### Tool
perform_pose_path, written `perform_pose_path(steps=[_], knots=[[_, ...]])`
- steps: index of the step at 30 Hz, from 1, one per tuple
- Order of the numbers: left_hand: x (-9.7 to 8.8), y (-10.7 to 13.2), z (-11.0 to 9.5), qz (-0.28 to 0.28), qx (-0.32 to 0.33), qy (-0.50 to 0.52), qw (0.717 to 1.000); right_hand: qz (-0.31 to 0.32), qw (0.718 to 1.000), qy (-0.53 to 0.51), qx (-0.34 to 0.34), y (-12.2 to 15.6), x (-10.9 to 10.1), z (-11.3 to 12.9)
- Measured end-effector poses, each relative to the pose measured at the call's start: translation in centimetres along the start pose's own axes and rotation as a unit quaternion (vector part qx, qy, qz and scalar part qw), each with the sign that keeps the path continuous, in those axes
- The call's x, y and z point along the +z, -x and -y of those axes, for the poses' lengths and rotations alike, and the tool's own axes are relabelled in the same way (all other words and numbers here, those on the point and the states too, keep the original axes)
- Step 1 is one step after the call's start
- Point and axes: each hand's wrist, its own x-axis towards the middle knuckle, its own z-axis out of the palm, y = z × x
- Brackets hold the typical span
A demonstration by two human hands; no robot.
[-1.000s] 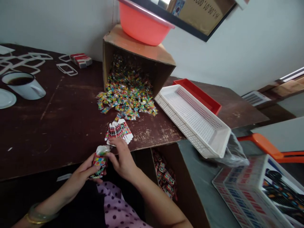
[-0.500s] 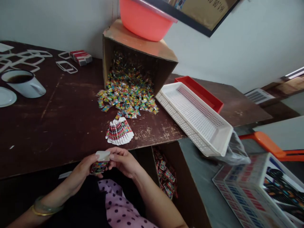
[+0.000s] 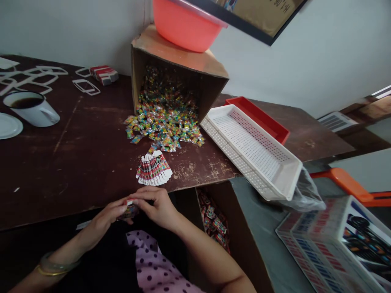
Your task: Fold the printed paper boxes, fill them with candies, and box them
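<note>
Between my hands, just off the table's front edge, is a small printed candy box (image 3: pixel 131 210). My left hand (image 3: pixel 107 216) grips its left side, and the fingers of my right hand (image 3: pixel 156 205) press on its top end. Most of the box is hidden behind the fingers. Beyond the hands, a fanned stack of flat printed cartons (image 3: pixel 154 169) with white flaps lies on the table (image 3: pixel 91 162). Behind it, small clear packets of colourful candy (image 3: pixel 165 126) spill out of a cardboard box (image 3: pixel 180 61) lying on its side.
A pink basin (image 3: pixel 189 26) rests on the cardboard box. To the right are a white perforated tray (image 3: pixel 253 150) and a red tray (image 3: pixel 259 118). An enamel mug (image 3: pixel 33 110) of dark liquid stands left. Below the table edge, an open carton (image 3: pixel 241 232) holds filled candy boxes (image 3: pixel 214 221).
The white top flap of the candy box stood up before and is now folded down. My right hand has moved over the top of the box, its fingers closer to my left hand.
</note>
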Motion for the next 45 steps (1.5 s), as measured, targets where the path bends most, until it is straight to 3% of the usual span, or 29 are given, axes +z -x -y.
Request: perform_pose_path(steps=[5, 7, 11, 13, 16, 18, 19, 21, 24, 27, 30, 32, 34, 37, 40, 42, 45], knots=[[1.0, 0.8, 0.3, -0.002, -0.068, 0.009, 0.998, 0.024, 0.994, 0.085, -0.067, 1.6, 0.5, -0.8], [1.9, 0.6, 0.9, -0.002, -0.099, 0.048, 0.994, -0.026, 0.996, 0.077, -0.048, 2.4, 1.6, -1.2], [3.4, -0.1, 2.1, 0.032, -0.12, 0.112, 0.986, -0.144, 0.988, -0.017, 0.06, 4.1, 2.8, -1.6], [3.4, -0.3, 2.1, 0.082, -0.128, 0.11, 0.982, -0.18, 0.978, -0.016, 0.103, 5.8, 0.9, -1.3], [2.5, -0.6, 1.4, 0.133, -0.115, 0.023, 0.984, -0.244, 0.957, 0.039, 0.154, 9.8, -5.6, -0.7], [1.7, -0.8, 1.1, 0.116, -0.094, -0.028, 0.988, -0.253, 0.941, 0.11, 0.194, 12.0, -10.3, -0.5], [1.4, -1.0, 1.1, 0.097, -0.089, -0.034, 0.991, -0.218, 0.932, 0.195, 0.216, 12.5, -12.1, -0.7], [1.2, -1.4, 1.1, 0.058, -0.084, -0.028, 0.994, -0.189, 0.919, 0.269, 0.216, 11.5, -13.4, -1.7], [1.6, -1.7, 1.0, 0.035, -0.083, -0.034, 0.995, -0.129, 0.924, 0.325, 0.154, 5.7, -11.0, -4.5], [1.5, -1.3, 0.7, 0.055, -0.082, -0.063, 0.993, -0.066, 0.925, 0.355, 0.116, -1.1, -8.2, -7.3], [0.7, -0.6, 0.6, 0.058, -0.074, -0.072, 0.993, -0.021, 0.925, 0.369, 0.09, -4.7, -8.4, -8.5], [0.3, -0.6, 0.7, 0.045, -0.074, -0.062, 0.994, -0.022, 0.923, 0.377, 0.078, -4.8, -9.2, -8.3], [0.4, -0.9, 0.9, 0.03, -0.059, -0.013, 0.998, -0.048, 0.916, 0.391, 0.078, -3.4, -8.8, -7.4], [1.1, -1.7, 0.9, -0.009, -0.02, 0.128, 0.992, -0.045, 0.916, 0.397, 0.038, 0.2, -4.6, -5.1], [1.4, -2.2, 0.9, -0.068, -0.055, 0.158, 0.984, 0.035, 0.938, 0.337, -0.078, 3.3, 0.7, -2.6], [1.2, -2.0, 1.1, -0.089, -0.08, 0.116, 0.986, -0.001, 0.958, 0.274, -0.09, 3.9, 2.4, -1.4], [1.0, -1.2, 1.9, -0.07, -0.085, 0.069, 0.991, -0.104, 0.972, 0.205, -0.042, 2.6, 2.4, -0.9]])
